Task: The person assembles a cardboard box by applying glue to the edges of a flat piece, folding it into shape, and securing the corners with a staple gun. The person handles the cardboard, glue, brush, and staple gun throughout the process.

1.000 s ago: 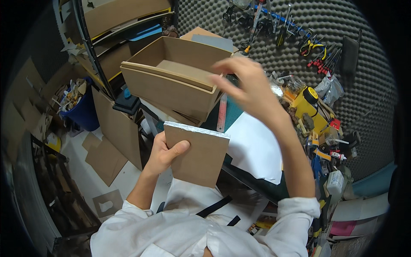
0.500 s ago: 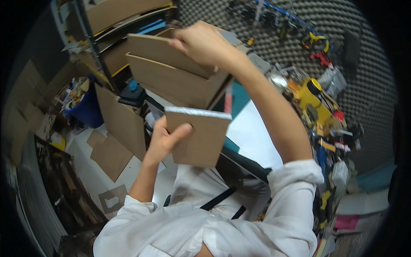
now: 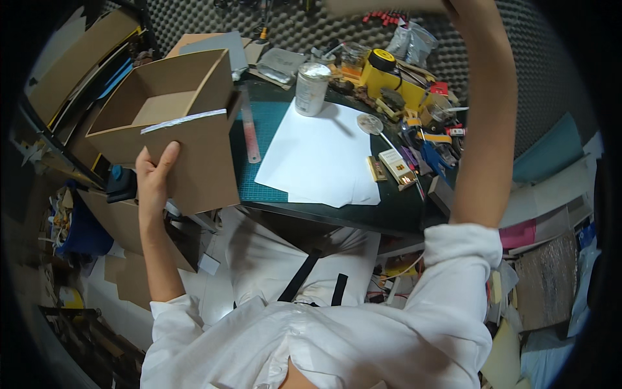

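1. Left hand (image 3: pixel 154 178): fingers curled around the left edge of a flat brown cardboard panel (image 3: pixel 197 162), thumb lying up along its front face. The panel is held upright, with a pale strip along its top edge.
2. Directly behind and above the left hand, touching or just behind the panel's top edge (cannot tell which): an open brown cardboard box (image 3: pixel 162 97), its hollow facing the camera, tilted. It sits at the left end of the tabletop (image 3: pixel 363 214).
3. Right arm (image 3: pixel 483 129): raised steeply, white sleeve bunched at the upper arm. The right hand itself runs out of the frame at the top; cannot tell whether it is spread, closed or pinching anything. A tan edge shows at the top rim near the wrist; its kind cannot be told.
4. To the right of the left hand, on the tabletop: a green cutting mat (image 3: pixel 262 149) with a steel ruler (image 3: pixel 250 133) lying on it just beside the panel's right edge.
5. Further right of the left hand: white paper sheets (image 3: pixel 321 159) overlapping the mat, and a metal can (image 3: pixel 311 87) standing upright at their far edge.
6. Between the sheets and the right arm: a yellow tool (image 3: pixel 389 81), small boxes and mixed clutter.
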A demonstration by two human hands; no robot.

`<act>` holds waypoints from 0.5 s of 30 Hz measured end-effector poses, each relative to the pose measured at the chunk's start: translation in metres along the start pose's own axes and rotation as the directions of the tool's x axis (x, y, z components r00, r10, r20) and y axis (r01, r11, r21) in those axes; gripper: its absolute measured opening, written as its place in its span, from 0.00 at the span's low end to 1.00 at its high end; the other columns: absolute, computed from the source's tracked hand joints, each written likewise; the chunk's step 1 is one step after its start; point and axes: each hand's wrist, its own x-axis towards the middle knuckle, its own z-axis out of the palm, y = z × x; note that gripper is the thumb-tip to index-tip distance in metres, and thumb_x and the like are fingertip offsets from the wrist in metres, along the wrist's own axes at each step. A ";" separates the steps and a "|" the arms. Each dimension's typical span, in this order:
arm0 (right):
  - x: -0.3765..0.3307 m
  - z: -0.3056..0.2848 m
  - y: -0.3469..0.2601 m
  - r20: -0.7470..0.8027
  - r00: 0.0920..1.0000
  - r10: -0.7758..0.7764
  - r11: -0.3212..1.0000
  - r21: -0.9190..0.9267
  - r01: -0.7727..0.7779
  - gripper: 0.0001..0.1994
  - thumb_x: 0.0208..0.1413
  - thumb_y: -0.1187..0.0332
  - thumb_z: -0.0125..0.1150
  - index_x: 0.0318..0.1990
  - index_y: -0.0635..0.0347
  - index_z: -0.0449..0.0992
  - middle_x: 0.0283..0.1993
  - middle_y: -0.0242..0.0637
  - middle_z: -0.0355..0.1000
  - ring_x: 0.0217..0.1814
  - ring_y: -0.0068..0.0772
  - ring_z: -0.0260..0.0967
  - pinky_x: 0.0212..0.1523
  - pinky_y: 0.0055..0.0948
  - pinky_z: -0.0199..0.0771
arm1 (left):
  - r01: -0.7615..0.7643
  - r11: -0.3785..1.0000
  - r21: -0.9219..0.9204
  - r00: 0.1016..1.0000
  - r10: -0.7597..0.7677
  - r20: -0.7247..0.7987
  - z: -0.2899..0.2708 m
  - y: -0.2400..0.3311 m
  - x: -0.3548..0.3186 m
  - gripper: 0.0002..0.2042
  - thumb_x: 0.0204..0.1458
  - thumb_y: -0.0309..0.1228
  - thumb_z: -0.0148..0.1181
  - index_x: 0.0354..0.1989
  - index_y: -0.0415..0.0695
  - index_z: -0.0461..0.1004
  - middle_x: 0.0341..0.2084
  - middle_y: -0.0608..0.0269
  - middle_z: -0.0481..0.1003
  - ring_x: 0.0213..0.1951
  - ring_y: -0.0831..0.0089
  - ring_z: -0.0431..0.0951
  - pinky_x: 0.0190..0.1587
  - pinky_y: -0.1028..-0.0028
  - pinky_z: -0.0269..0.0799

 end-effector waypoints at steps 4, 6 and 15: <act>-0.160 -0.044 0.020 -0.163 0.691 0.704 0.710 0.173 -0.683 0.24 0.63 0.51 0.52 0.40 0.68 0.79 0.37 0.36 0.77 0.35 0.24 0.75 0.37 0.27 0.73 | -0.013 1.000 -0.009 0.998 0.014 0.068 0.004 -0.005 0.016 0.17 0.56 0.39 0.61 0.46 0.38 0.73 0.37 0.62 0.78 0.37 0.78 0.77 0.42 0.78 0.71; -0.206 -0.030 0.002 -0.257 0.442 0.860 0.503 0.270 -0.821 0.23 0.61 0.52 0.56 0.41 0.70 0.79 0.35 0.34 0.76 0.35 0.20 0.70 0.39 0.19 0.69 | 0.004 1.000 0.015 0.999 -0.004 0.040 0.002 -0.001 0.016 0.17 0.56 0.38 0.61 0.46 0.38 0.73 0.37 0.62 0.78 0.36 0.78 0.77 0.42 0.78 0.71; -0.375 -0.037 -0.026 -0.192 0.091 0.977 0.168 0.433 -0.885 0.18 0.56 0.64 0.65 0.48 0.68 0.74 0.44 0.41 0.77 0.42 0.23 0.73 0.43 0.22 0.71 | 0.027 0.999 0.044 0.994 -0.032 0.108 0.021 -0.008 0.032 0.16 0.56 0.38 0.61 0.46 0.38 0.73 0.36 0.61 0.78 0.35 0.78 0.78 0.40 0.79 0.72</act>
